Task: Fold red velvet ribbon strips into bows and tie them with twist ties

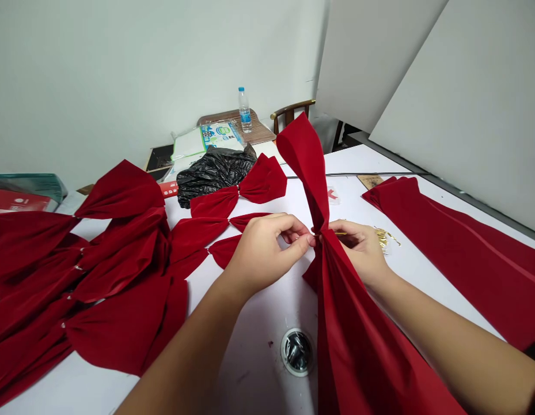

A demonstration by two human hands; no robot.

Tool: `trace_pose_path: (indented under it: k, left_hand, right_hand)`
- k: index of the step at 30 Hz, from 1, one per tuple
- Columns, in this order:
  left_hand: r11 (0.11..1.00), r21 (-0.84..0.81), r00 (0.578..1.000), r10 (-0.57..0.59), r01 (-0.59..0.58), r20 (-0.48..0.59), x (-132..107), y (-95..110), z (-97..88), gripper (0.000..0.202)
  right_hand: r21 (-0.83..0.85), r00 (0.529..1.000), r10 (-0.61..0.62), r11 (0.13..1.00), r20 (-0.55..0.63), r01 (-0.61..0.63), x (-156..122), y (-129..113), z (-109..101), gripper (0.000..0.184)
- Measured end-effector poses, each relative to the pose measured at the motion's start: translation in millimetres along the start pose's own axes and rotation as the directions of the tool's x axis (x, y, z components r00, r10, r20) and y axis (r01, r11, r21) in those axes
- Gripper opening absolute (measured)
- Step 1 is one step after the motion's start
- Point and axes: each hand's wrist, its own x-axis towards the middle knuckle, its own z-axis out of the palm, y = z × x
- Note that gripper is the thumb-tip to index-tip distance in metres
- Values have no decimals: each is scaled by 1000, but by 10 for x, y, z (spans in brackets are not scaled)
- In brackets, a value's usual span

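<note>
A long red velvet cloth strip (353,334) stands gathered at a narrow waist in front of me, with a folded loop above and loose cloth falling below. A thin gold twist tie (342,233) runs across that waist. From the left, my left hand (271,248) is closed, thumb and forefinger pinching the tie at the gather. My right hand (364,248) is closed on the cloth from the other side; its fingertips are partly hidden behind the fabric. More gold ties (384,237) lie on the table just beyond my right hand.
Several tied red bows (120,248) overlap at the left and centre. Flat red cloth (457,248) lies at the right. Behind are a black plastic bag (217,170), a water bottle (245,112) and a chair (291,112). A round grommet (297,351) sits in the white table.
</note>
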Motion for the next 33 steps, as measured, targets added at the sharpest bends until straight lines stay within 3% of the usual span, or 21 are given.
trace_pose_path:
  k: [7,16,20,22,24,26,28,31,33]
  left_hand:
    - [996,-70,994,-63,57,-85,-15,37,99,9]
    - [991,-103,990,-99,88,-103,-9,37,172,9]
    - [1000,-18,992,17,-20,-125,-11,15,136,6]
    - [994,54,977,105,-96,-186,-20,24,106,7]
    - [992,72,968,120,-106,-223,-31,55,83,10]
    - [1000,5,989,21,-20,-148,-43,104,79,18]
    - [989,-96,994,-109,108,1,-56,156,99,35]
    - [934,-240,961,-236,266,146,-72,216,162,52]
    - [872,-348,936,-292,344,194,-74,240,208,50]
  right_hand:
    - [96,994,104,990,14,-105,2,-69,35,28]
    - [142,998,61,988,17,-63,12,-66,42,13]
    - [82,1000,13,997,-15,-12,-3,-22,0,13]
    - [6,998,-44,999,-45,44,-16,-24,-28,11]
    - [-89,990,-125,989,-68,119,-31,-40,-57,10]
    - [-183,974,-219,962,-63,204,-43,-61,-82,7]
    - [-255,951,-308,923,-40,288,-45,-77,-102,8]
    - [-311,914,-405,869,-4,384,-30,-92,-118,14]
    - [-336,898,-440,843,19,420,-14,-100,-119,14]
